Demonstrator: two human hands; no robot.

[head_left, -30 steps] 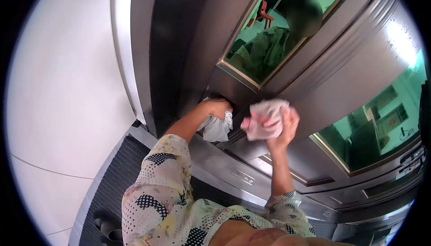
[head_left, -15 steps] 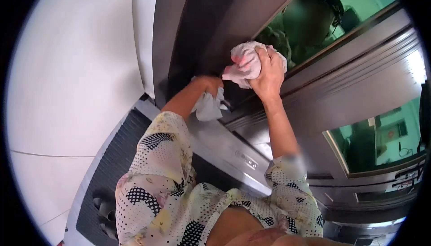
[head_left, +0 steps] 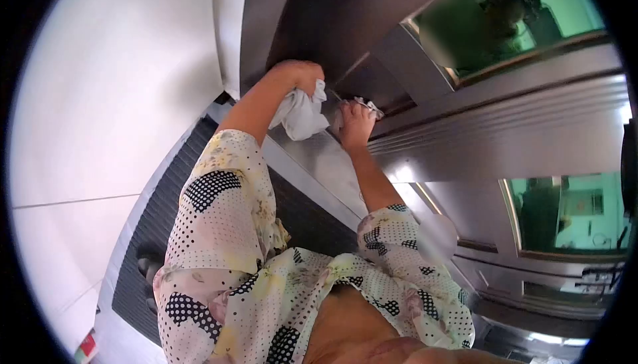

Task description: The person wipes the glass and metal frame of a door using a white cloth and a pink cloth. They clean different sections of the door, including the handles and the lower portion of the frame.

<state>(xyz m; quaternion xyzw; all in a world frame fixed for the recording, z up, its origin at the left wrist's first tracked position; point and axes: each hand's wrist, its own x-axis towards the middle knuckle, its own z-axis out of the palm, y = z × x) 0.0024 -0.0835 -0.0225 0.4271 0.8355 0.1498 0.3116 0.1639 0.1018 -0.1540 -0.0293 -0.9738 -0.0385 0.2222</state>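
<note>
Your left hand [head_left: 297, 75] is closed in a fist around a white cloth [head_left: 302, 113]. The cloth hangs down from your fist in soft folds, right against the dark metal door [head_left: 465, 134] in front of you. It sits near the left edge of the door, just below the dark frame.

Your right hand [head_left: 354, 119] is just to the right of it. It presses a second cloth [head_left: 365, 105] flat on the door. You can only see a small pale bit of that cloth poking out past your fingers, so most of it is hidden. Your fingers look bent over it, holding it down.

Both cloths look light and floppy. They should bend and bunch up any way you squeeze them. They will not break. A loose cloth can slip out, so bunch it in the middle and keep your fingers wrapped around it, like your left hand does. The white cloth has a long end hanging free, and that end could drag or catch on the door edge.

The door looks hard, smooth and shiny. It has long raised ribs and 2 glass windows [head_left: 571, 211] with green light in them. A smooth door like this may let a cloth slide easily.

There are no boxes, bowls or buckets to see here, so nothing is holding anything inside. Down on the near left is a dark ribbed floor mat [head_left: 149, 257], next to a white floor.
</note>
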